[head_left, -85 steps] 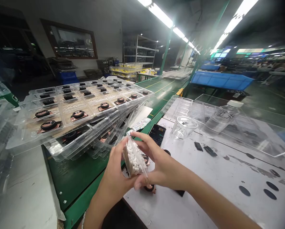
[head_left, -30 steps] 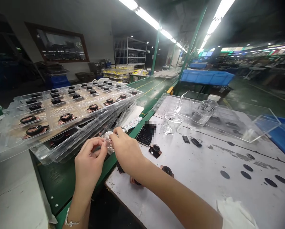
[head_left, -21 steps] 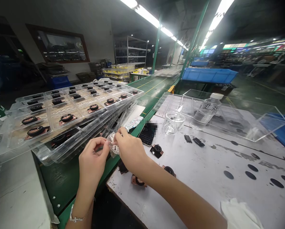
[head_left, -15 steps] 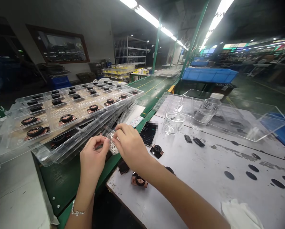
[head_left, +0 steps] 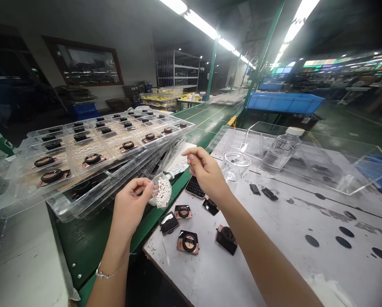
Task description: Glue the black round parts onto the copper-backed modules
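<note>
Pinched between the fingers of my left hand (head_left: 133, 199) is a small clear bag of white beads (head_left: 163, 192), held over the green edge of the belt. My right hand (head_left: 204, 167) is raised to the right of the bag, above a phone (head_left: 195, 187), and its thumb and fingertips are bent together. Whether something tiny is between them cannot be made out. Several black-and-copper parts (head_left: 188, 242) lie on the white table (head_left: 206, 273) below my hands.
Stacked clear trays (head_left: 114, 140) with round black parts stand at the left. Right of my hands are a clear cup (head_left: 236, 166), a bottle (head_left: 280, 151) and a clear acrylic box (head_left: 347, 170). Black discs (head_left: 343, 242) lie on the table's right side.
My right hand has come away from the bag, up and to the right. The bag, still in my left hand, now shows its beads fully, and more table parts are uncovered.
</note>
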`<state>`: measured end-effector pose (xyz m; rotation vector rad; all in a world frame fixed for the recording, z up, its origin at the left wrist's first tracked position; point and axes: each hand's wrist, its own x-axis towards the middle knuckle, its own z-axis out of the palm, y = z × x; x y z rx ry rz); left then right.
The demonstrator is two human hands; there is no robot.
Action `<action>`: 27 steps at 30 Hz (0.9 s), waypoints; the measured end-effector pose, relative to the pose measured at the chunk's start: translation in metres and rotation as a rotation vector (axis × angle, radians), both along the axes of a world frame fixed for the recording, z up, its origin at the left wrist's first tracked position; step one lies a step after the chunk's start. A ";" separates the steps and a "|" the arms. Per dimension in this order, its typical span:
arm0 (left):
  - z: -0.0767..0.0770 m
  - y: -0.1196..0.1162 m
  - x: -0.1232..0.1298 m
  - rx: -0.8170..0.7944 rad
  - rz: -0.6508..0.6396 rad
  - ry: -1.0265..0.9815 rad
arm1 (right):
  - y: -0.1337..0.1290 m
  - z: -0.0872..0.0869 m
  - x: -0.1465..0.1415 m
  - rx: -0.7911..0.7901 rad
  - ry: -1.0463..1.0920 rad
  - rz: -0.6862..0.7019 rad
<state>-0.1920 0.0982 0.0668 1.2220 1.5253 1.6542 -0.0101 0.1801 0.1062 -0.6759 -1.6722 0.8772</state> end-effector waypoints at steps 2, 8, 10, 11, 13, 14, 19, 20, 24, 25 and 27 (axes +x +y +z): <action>0.005 0.005 0.004 -0.019 -0.050 -0.051 | 0.005 -0.006 0.001 -0.039 -0.079 0.043; -0.008 0.035 0.018 -0.043 -0.211 -0.164 | 0.019 -0.030 -0.003 -0.209 -0.170 0.263; -0.017 0.043 0.021 -0.049 -0.249 -0.183 | 0.023 -0.034 -0.002 -0.276 -0.148 0.279; -0.019 0.044 0.022 -0.051 -0.263 -0.188 | 0.025 -0.035 -0.001 -0.305 -0.141 0.276; -0.019 0.043 0.022 -0.054 -0.286 -0.186 | 0.026 -0.034 0.000 -0.347 -0.142 0.278; -0.017 0.040 0.020 -0.051 -0.292 -0.178 | 0.026 -0.032 0.001 -0.360 -0.147 0.284; -0.015 -0.026 0.003 0.044 -0.157 -0.080 | 0.016 -0.022 0.002 -0.376 -0.193 0.272; -0.024 -0.048 -0.003 0.074 -0.072 -0.045 | 0.014 -0.020 0.002 -0.372 -0.206 0.254; -0.098 -0.148 -0.020 0.004 0.253 0.288 | 0.009 -0.010 0.004 -0.327 -0.210 0.158; -0.120 -0.171 -0.022 -0.057 0.274 0.296 | 0.009 -0.007 0.006 -0.314 -0.203 0.141; -0.161 -0.211 -0.023 -0.210 0.283 0.306 | 0.009 -0.001 0.009 -0.302 -0.202 0.080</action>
